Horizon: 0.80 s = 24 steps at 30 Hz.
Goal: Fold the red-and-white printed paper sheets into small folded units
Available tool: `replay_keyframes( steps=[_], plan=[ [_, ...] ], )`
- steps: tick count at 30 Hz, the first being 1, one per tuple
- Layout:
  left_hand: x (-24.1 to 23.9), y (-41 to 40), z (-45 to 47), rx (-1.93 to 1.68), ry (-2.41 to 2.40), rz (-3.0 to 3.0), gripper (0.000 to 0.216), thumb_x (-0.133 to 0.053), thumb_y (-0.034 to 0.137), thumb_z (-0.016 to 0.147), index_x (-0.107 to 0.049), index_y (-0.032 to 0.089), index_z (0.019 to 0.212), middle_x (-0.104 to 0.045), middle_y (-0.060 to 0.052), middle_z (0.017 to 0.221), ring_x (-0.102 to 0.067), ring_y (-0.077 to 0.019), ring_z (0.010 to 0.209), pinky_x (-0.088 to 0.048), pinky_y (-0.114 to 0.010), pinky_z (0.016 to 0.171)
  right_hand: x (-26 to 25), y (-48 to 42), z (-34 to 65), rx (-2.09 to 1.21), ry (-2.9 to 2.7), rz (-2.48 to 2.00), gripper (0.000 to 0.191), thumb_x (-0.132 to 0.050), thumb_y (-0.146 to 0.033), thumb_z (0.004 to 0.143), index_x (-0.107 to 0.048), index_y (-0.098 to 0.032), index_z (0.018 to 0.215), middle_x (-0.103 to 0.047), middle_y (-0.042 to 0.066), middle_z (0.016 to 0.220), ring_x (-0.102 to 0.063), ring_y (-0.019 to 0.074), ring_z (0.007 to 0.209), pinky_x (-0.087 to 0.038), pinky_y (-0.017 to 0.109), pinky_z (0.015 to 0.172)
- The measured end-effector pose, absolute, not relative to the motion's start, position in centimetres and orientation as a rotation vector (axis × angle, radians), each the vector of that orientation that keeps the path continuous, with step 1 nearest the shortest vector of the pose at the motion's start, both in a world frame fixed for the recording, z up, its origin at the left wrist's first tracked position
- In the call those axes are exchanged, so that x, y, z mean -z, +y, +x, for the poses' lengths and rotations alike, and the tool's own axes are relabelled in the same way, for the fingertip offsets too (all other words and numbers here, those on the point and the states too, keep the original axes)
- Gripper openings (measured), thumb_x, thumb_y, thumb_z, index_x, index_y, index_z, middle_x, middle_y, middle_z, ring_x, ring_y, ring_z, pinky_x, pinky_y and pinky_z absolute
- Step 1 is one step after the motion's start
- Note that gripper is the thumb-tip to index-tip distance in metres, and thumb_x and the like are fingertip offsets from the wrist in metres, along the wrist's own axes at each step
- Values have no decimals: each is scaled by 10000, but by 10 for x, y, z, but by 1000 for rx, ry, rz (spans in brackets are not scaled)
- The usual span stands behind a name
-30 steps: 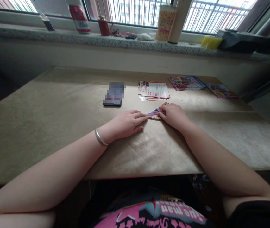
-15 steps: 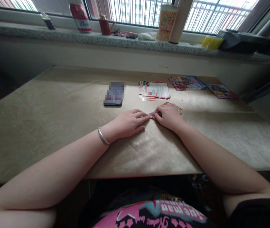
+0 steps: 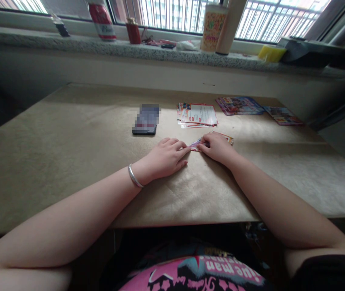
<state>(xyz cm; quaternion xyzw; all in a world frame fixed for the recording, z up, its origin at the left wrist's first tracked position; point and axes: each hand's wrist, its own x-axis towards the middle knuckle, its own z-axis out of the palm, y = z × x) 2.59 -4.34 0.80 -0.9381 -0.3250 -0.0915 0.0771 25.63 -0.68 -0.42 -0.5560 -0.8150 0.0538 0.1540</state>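
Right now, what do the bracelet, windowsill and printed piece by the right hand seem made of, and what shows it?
Bracelet: probably polished metal; silvery with a bright sheen.
Windowsill: likely granite or a stone-look surface, given its grey speckling; polish unclear.
Printed piece: apparently paper or thin card, as it looks thin and bears coloured print; too little shows to tell glossy from matt.

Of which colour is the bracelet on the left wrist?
The bracelet is silver, seen in the head view.
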Motion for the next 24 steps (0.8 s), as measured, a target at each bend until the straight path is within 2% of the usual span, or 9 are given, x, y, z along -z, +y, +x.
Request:
replay_keyframes(
  steps=[24],
  plan=[
    [-11,-44,27,220,-971,-2780,435,-508,404,965,-561,181,1334,-625,-89,1202,-552,-256,1113,-423,-386,956,-1,-9,253,-154,-2362,-1666,198,-602,-361,864,-657,-188,783,-703,88,848,-584,220,825,-379,312,704]
  ],
)
